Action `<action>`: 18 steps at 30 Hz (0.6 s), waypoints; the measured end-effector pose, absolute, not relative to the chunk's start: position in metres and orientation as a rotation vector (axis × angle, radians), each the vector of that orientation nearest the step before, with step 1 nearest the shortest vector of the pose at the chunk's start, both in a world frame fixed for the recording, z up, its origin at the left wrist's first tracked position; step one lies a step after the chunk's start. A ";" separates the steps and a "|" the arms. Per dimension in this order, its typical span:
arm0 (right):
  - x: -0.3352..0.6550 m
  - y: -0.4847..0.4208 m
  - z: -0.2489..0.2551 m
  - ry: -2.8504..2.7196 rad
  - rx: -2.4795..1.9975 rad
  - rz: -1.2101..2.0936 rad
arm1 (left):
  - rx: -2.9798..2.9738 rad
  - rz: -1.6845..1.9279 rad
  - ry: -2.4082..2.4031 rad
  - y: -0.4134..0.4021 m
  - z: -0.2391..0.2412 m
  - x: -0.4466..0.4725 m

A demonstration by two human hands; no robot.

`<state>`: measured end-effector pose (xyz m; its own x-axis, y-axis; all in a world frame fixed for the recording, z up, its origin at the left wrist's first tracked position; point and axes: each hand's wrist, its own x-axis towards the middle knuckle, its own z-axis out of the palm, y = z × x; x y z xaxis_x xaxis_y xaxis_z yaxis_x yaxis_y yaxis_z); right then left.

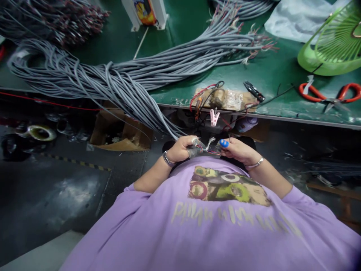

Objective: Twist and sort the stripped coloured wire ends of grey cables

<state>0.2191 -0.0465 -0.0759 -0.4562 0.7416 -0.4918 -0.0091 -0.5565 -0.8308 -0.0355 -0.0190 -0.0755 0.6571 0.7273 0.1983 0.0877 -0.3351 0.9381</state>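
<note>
My left hand [182, 148] is closed around the end of a grey cable [166, 122] that runs down from a large bundle on the bench. Thin coloured wires [208, 151] and a white frayed tuft [210, 142] stick out of that end, between my hands. My right hand [239, 150] pinches the far ends of these wires, with blue wrapping on a fingertip. Both hands are low, just in front of my body and below the bench edge. The fingertips of both hands wear greyish coverings. Exactly how the wires sit in my right fingers is hidden.
The green bench [166, 99] carries the cable bundle [175, 64], red-handled cutters [329, 94], a green fan [332, 45] and a taped cardboard piece [228, 98] with clips. A pink clip [214, 117] hangs at the edge. A cardboard box [121, 131] sits below.
</note>
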 end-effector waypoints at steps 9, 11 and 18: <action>0.183 -0.043 -0.068 -1.236 -1.259 1.978 | 1.959 0.745 0.608 -0.017 -0.074 -0.028; 0.180 -0.039 -0.072 -1.142 -1.279 1.864 | 1.923 0.754 0.599 -0.017 -0.072 -0.031; 0.204 -0.020 -0.088 -0.734 -1.405 1.466 | 1.681 0.858 0.694 -0.027 -0.066 -0.038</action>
